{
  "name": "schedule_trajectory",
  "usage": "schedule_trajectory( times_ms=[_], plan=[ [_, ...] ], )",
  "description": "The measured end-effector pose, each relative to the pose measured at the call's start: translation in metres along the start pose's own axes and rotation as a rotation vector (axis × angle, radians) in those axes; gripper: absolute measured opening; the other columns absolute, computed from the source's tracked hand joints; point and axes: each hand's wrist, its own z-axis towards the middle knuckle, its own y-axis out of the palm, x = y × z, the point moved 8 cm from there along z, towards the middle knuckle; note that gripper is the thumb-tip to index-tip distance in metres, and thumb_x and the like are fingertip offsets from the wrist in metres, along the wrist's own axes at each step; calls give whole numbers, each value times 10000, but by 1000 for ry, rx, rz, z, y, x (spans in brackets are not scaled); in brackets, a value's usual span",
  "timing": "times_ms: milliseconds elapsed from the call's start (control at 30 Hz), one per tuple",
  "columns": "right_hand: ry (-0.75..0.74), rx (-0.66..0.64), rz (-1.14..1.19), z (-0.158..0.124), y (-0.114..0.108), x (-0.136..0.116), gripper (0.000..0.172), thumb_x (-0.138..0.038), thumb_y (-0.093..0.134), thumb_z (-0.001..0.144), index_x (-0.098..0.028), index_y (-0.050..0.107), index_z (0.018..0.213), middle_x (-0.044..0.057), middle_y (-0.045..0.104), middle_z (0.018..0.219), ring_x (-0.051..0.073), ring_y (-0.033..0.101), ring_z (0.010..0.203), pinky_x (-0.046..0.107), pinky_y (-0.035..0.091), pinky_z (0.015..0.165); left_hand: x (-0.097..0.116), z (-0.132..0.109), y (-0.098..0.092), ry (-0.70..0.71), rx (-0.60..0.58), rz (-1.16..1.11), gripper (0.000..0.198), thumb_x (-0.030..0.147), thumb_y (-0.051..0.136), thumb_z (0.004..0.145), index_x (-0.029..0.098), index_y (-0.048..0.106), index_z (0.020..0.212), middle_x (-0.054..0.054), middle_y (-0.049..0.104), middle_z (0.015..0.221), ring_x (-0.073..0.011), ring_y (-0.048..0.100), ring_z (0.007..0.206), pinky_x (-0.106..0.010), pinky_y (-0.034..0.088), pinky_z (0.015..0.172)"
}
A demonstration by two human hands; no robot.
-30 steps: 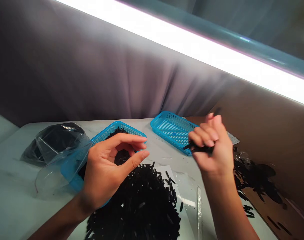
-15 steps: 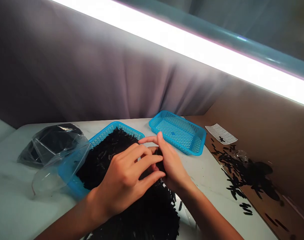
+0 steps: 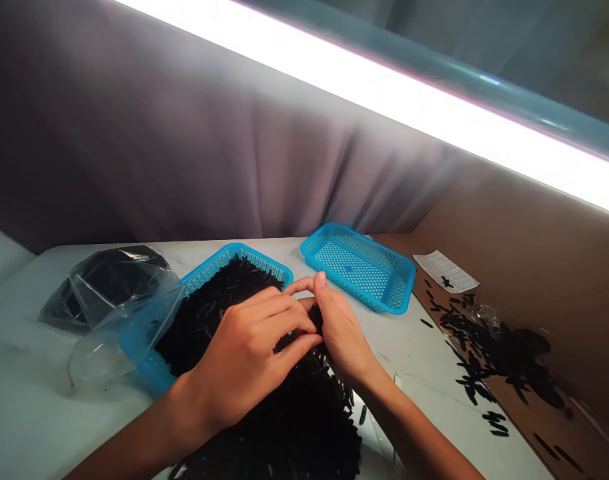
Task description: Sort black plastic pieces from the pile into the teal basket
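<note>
A big heap of small black stick-shaped parts (image 3: pixel 284 427) spills out of a blue plastic basket (image 3: pixel 264 261) onto the white table. My left hand (image 3: pixel 244 360) lies on top of the heap, fingers curled and pinching at the black parts. Facing it, my right hand (image 3: pixel 339 330) has its fingers bent into the same spot, gathering parts. The fingertips of both hands meet over the heap. What exactly each hand pinches is hidden among the parts.
An empty blue basket (image 3: pixel 399 280) stands behind my right hand. A clear plastic bag with dark contents (image 3: pixel 109 293) lies at the left. More black parts (image 3: pixel 489 347) are scattered in a cardboard box (image 3: pixel 559 267) at the right, beside a small paper label (image 3: pixel 447 270).
A second ago my right hand was raised over the far basket with black parts in it; it has come down to the heap, and my left hand has closed onto the parts beside it.
</note>
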Motion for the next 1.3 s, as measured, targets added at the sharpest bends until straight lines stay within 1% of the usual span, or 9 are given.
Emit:
schedule_trajectory(
  times_ms=[67,133,233,367,533,667,867,1000,1300],
  plan=[
    [6,-6,23,1,-1,1,639,-778,472,941,-204,659,730,-48,452,466,116,359,453,251,276,471,3,3,-5,17,12,-7,93,109,732,911,202,739,917,11,777,812,-156,691,738,-312,599,767],
    [-8,-13,35,3,-3,-1,627,-737,462,972,-200,657,714,-54,456,450,99,335,410,250,263,449,4,6,-14,25,56,9,116,89,731,906,202,744,928,15,779,798,-148,706,727,-284,591,722],
    [-74,-18,-15,3,-9,-12,497,-627,512,1010,-200,710,851,-74,475,462,82,333,404,237,282,452,1,7,-29,6,176,51,121,85,748,892,197,752,936,12,785,816,-138,724,745,-264,588,724],
    [-118,-3,-110,-4,-16,-27,306,-506,689,950,-205,724,913,-99,424,472,80,325,441,233,282,459,-8,3,-38,-72,268,101,126,140,787,876,213,759,975,15,784,855,-132,717,721,-258,592,700],
    [-208,53,-221,-14,-20,-47,185,-395,784,881,-213,761,902,-89,430,523,85,370,487,246,294,482,-11,-2,-38,-145,291,86,164,146,777,888,229,752,1027,23,796,913,-126,742,745,-261,620,755],
    [-261,61,-283,-18,-21,-53,108,-312,805,860,-221,775,912,-88,455,537,81,386,511,248,298,511,-13,-3,-38,-170,313,38,171,165,789,884,226,741,1036,27,800,926,-124,757,763,-255,636,778],
    [-316,96,-297,-21,-24,-60,91,-309,784,874,-219,774,882,-85,468,548,80,398,518,243,323,518,-4,3,-41,-56,291,117,155,173,814,866,186,758,1010,-1,779,889,-128,710,751,-272,603,712],
    [-339,108,-310,-23,-24,-64,72,-290,785,872,-220,782,887,-79,490,555,81,415,520,241,334,521,0,6,-43,-1,281,98,113,93,782,874,174,762,950,0,775,860,-139,720,826,-283,603,768],
    [-358,127,-348,-27,-25,-67,73,-292,778,882,-230,808,859,-61,538,566,82,424,515,240,324,496,3,7,-43,21,277,96,98,78,784,870,157,760,923,-7,782,856,-141,718,828,-294,599,774]
  ],
)
